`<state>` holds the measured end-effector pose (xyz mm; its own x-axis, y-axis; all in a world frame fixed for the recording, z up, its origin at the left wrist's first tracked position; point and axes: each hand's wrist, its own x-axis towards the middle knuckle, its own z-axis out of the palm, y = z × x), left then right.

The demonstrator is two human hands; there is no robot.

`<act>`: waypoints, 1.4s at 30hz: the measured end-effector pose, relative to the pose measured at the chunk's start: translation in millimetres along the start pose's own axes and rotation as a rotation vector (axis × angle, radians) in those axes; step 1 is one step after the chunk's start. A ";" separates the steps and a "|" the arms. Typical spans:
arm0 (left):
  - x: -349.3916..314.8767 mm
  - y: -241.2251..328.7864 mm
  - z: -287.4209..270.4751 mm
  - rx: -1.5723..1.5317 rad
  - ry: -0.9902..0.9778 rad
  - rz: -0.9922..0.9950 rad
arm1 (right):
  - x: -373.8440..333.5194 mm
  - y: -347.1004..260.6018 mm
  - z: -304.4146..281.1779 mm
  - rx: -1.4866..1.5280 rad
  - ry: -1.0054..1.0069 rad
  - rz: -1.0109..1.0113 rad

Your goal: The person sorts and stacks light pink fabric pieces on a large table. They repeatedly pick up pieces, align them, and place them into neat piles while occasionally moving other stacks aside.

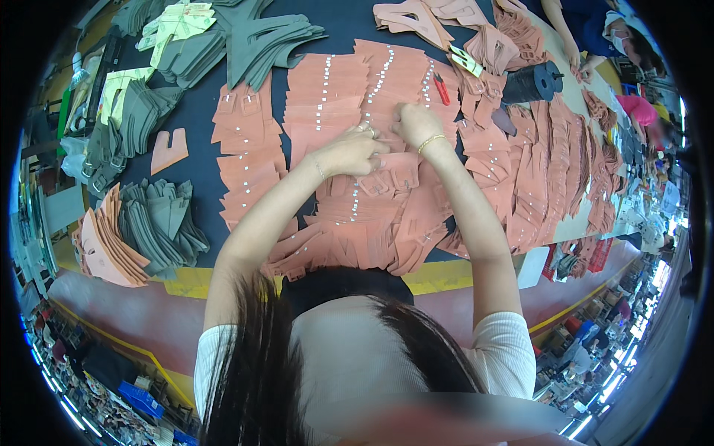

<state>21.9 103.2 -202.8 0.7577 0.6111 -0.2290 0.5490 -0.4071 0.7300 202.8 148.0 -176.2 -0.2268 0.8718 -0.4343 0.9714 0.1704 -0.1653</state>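
Rows of overlapping salmon-pink cut pieces point(321, 89), many bearing small white labels, cover the middle of the dark table. Over these rows my left hand point(357, 151) is closed, fingers curled inward, with a ring and a thin bracelet on it. Just to its right, my right hand point(418, 125) is closed too, with a gold-coloured bracelet at the wrist. The fingertips of both hands are turned out of sight, so anything pinched there is hidden. Below my hands lie pink pieces with buckle-shaped fittings point(381, 182). A red-handled tool point(442, 89) rests beyond my right hand.
Stacks of grey-green cut pieces point(260, 44) lie at the far left, more point(163, 223) at the near left. A loose pink piece point(169, 151) sits between. Black spools point(532, 83) stand at right, near more pink stacks point(550, 163). A co-worker's hand point(587, 68) shows at far right.
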 end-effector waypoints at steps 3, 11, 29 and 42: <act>-5.3 -1.0 -0.4 0.000 -0.008 0.004 | -4.0 -10.6 0.9 -0.079 -0.030 -0.023; -18.3 1.9 -4.9 -0.109 -0.063 -0.034 | -13.9 -12.4 1.5 0.141 -0.045 -0.049; -46.5 33.3 -18.2 -0.281 0.132 -0.154 | -167.5 11.4 -150.2 0.587 0.534 -0.143; -64.6 81.4 -37.3 -0.633 -0.196 -0.055 | -205.4 -20.7 -94.5 0.515 0.210 -0.326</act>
<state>4.5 55.9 -104.5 0.8177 0.4601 -0.3458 0.3204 0.1352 0.9376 235.9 8.8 0.1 -0.4355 0.8926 -0.1164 0.6853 0.2450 -0.6859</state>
